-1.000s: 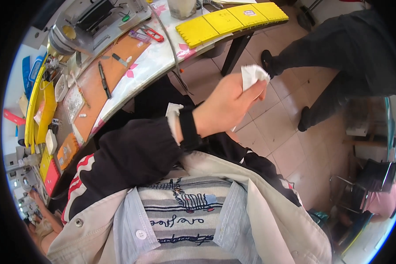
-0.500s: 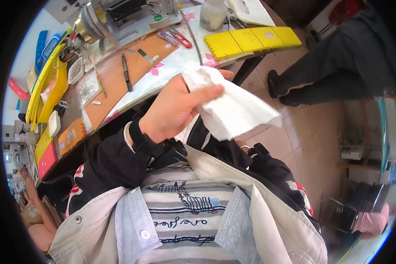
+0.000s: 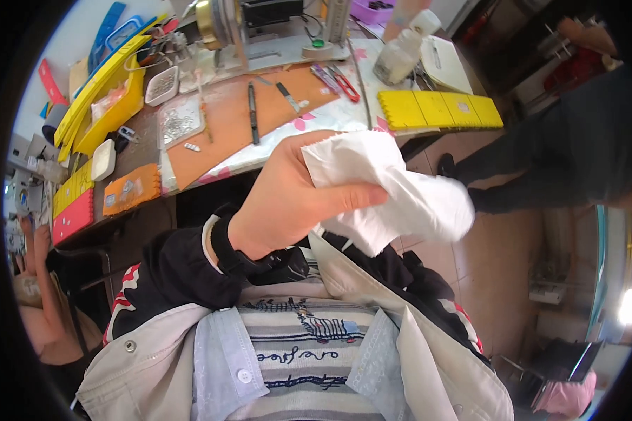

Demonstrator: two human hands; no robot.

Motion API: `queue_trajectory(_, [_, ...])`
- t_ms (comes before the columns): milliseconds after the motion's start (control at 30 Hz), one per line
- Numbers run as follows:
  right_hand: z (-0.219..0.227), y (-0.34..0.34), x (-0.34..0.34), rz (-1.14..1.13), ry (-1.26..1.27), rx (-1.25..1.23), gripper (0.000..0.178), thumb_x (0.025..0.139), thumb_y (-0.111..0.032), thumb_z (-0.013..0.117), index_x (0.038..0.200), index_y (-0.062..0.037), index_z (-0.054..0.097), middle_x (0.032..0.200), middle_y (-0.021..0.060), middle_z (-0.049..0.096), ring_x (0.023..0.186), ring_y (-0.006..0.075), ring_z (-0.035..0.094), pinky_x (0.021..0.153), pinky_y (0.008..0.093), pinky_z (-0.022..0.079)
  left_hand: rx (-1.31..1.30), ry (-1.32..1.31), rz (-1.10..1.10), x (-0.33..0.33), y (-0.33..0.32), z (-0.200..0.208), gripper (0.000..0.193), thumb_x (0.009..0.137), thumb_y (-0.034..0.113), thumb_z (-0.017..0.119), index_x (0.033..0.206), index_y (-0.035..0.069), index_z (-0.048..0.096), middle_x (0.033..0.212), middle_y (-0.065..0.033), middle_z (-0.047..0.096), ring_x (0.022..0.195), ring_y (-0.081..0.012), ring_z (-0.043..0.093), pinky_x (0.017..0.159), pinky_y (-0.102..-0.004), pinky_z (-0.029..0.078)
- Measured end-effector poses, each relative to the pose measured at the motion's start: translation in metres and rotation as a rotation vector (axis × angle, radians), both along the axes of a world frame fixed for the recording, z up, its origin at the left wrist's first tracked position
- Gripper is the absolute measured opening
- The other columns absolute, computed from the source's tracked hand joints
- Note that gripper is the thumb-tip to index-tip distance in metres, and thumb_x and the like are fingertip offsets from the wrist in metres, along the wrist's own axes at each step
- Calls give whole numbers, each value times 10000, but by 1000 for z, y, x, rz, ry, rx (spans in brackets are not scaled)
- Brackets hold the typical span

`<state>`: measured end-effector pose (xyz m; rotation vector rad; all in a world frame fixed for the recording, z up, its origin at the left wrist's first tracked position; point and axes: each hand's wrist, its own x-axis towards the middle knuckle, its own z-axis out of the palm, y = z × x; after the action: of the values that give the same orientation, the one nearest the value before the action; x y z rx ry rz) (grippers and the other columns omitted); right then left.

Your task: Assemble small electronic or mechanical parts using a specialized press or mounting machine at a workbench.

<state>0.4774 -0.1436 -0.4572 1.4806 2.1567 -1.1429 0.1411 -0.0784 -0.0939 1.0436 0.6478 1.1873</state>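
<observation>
A crumpled white tissue (image 3: pixel 400 200) is pinched in my left hand (image 3: pixel 295 189), with the thumb laid across its near face. Its loose end hangs off to the right and is smeared by motion. The hand is in front of the workbench's near edge, above my lap, with a black band round its wrist. My right sleeve (image 3: pixel 428 281) runs up behind the tissue and jacket, and my right hand itself is hidden there.
On the bench lie an orange-brown mat (image 3: pixel 225 133), a black pen-like tool (image 3: pixel 253 116), red-handled snips (image 3: pixel 344 84), a tray of small parts (image 3: pixel 179 125), yellow foam blocks (image 3: pixel 439 110) and a clear jar (image 3: pixel 398 59). A person in dark trousers (image 3: pixel 562 140) stands at right.
My left hand has shifted slightly right and down in the picture with the tissue, whose loose end swings right. The view has turned, and my right wrist has gone out of sight.
</observation>
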Motion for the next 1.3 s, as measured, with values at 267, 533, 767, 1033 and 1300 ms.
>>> queue_trajectory(267, [20, 41, 31, 38, 147, 72, 343, 937, -279, 511, 1128, -77, 712, 1175, 144, 689, 1120, 322, 646, 926, 416, 512, 96, -32, -9, -33, -14, 23, 485, 803, 46, 797, 1247, -19, 613, 1133, -66, 674, 985, -113, 630, 874, -272, 501])
queue_trajectory(533, [336, 71, -79, -486, 1126, 56, 804, 834, -408, 749, 1433, 23, 431, 1343, 169, 581, 1214, 264, 573, 1035, 416, 419, 434, 297, -75, -50, -20, 39, 410, 740, 17, 818, 1125, -38, 687, 1068, -132, 717, 993, -179, 674, 880, -303, 502])
queue_trajectory(767, [392, 65, -170, -456, 1479, -164, 254, 880, -137, 730, 1052, 17, 625, 921, 30, 675, 845, 101, 618, 776, 246, 485, 640, 613, 71, -63, -31, 70, 570, 677, 11, 854, 1207, -32, 648, 1039, -110, 709, 954, -164, 675, 843, -283, 501])
queue_trajectory(1033, [449, 33, -200, -922, 1593, 810, 209, 852, -154, 661, 908, 41, 617, 844, 91, 657, 769, 208, 655, 749, 334, 528, 283, 250, 524, -100, -73, 76, 645, 747, 121, 803, 1301, -9, 500, 1107, -118, 661, 975, -243, 664, 881, -338, 525])
queue_trajectory(1300, [455, 5, -211, 295, 1987, 518, 309, 918, -423, 607, 1146, -261, 737, 894, 6, 611, 716, 188, 546, 627, 310, 411, 1377, -338, 194, -51, -85, 89, 148, 865, 131, 715, 894, -13, 725, 889, -132, 657, 616, -203, 598, 534, -281, 455])
